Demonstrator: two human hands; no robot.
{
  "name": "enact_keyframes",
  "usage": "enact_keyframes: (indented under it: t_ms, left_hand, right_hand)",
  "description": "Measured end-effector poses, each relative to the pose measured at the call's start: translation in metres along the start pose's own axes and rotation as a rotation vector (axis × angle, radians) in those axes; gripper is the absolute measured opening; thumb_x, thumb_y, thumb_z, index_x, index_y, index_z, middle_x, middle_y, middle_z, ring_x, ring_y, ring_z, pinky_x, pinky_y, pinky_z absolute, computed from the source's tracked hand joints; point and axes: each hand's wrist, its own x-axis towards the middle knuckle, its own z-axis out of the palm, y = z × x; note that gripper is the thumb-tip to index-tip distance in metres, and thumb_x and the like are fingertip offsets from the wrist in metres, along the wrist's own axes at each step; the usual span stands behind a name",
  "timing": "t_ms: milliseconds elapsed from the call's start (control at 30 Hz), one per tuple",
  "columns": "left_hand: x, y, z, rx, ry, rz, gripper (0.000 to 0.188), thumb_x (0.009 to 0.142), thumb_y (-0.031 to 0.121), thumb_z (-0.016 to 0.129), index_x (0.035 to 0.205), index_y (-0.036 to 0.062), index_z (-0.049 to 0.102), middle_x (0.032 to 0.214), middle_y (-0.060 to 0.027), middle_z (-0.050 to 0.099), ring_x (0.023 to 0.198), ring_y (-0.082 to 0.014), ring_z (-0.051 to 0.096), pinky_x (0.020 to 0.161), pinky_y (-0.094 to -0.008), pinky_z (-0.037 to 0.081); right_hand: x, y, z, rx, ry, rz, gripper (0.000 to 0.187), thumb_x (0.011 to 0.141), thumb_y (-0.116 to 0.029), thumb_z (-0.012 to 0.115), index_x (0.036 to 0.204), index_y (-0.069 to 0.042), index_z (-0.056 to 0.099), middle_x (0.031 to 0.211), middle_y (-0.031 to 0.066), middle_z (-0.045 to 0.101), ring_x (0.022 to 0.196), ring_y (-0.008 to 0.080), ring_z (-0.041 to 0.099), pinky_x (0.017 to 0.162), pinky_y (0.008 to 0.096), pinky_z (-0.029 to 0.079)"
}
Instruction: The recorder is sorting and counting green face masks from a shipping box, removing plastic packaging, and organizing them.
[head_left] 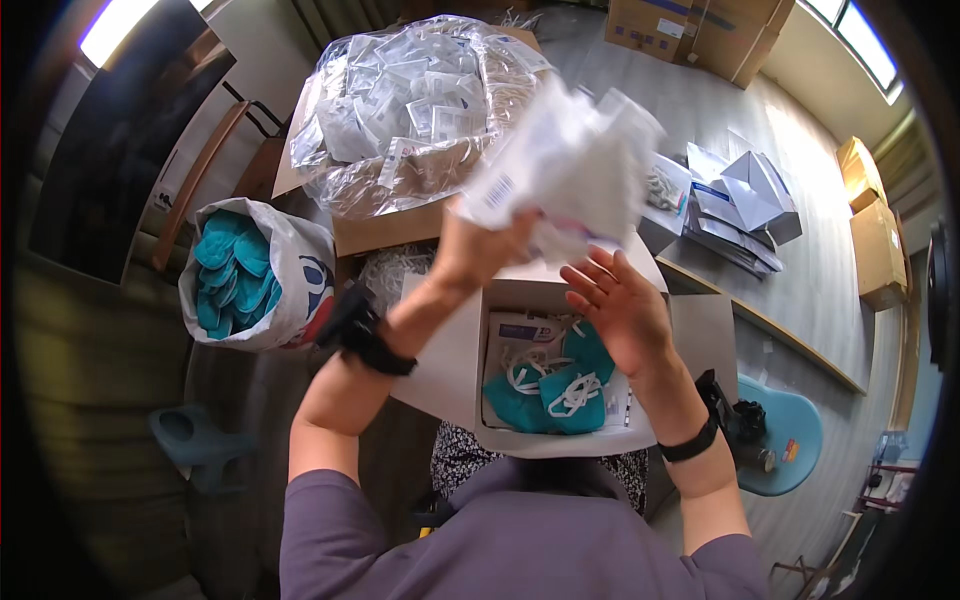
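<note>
My left hand [478,248] is raised above the far side of an open white box and grips a white printed plastic bag [570,165], smeared by motion. Beside the bag's lower right edge is my right hand [632,325], palm up, fingers apart, holding nothing. Below both hands stands the white box [565,442] with its flaps spread. Inside it lie teal face masks [575,400] with white straps and a flat printed packet [525,328]. Whether the raised bag has contents I cannot tell.
A big carton [385,228] at the back holds many clear packets [415,95]. To the left, a white bag [285,260] contains teal masks. Folded boxes [735,205] lie at the right. A blue stool [795,440] stands near my right arm, and brown cartons [690,35] at the far wall.
</note>
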Motion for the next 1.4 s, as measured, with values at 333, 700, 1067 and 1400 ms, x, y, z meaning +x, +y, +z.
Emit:
enact_keyframes:
  t_ms: [333,700,1067,1400]
  left_hand:
    - [0.182,-0.114,-0.166,1.953,-0.217,0.309,0.077,0.077,-0.003,0.062,0.143,0.0294,0.042,0.135,-0.0102,0.049,0.103,-0.0343,0.065,0.076,-0.0403,0.057]
    - [0.27,-0.348,-0.303,2.175,-0.901,0.136,0.016,0.084,0.019,0.059,0.087,0.0199,0.075,0.085,-0.0054,0.073,0.086,-0.0215,0.07,0.07,-0.0365,0.05]
    - [0.235,-0.333,-0.363,1.811,-0.915,-0.285,0.025,0.073,0.014,0.069,0.097,0.0104,0.073,0.097,-0.0131,0.072,0.094,-0.031,0.069,0.078,-0.0404,0.054]
    - [0.263,-0.176,-0.245,1.832,-0.629,-0.343,0.057,0.07,-0.006,0.061,0.125,0.0085,0.061,0.128,-0.0189,0.058,0.123,-0.0363,0.053,0.103,-0.0408,0.045]
  right_hand:
    - [-0.011,0.006,-0.007,-0.515,-0.054,0.043,0.018,0.1,-0.009,0.051,0.11,0.002,0.062,0.096,0.0102,0.069,0.082,0.0124,0.065,0.077,0.0254,0.053]
    - [0.026,0.0,0.004,-0.797,0.018,0.216,0.018,0.095,-0.013,0.062,0.109,-0.002,0.063,0.098,0.0079,0.069,0.087,0.0158,0.065,0.082,0.0295,0.05]
    - [0.028,0.01,-0.002,-1.217,-0.641,0.352,0.06,0.098,-0.05,0.05,0.139,-0.008,0.047,0.113,0.0179,0.065,0.094,0.0383,0.06,0.084,0.0446,0.049]
    - [-0.012,0.044,0.004,-1.342,-0.822,0.206,0.054,0.098,-0.049,0.05,0.131,-0.008,0.056,0.115,0.0174,0.066,0.095,0.0373,0.062,0.085,0.0448,0.052]
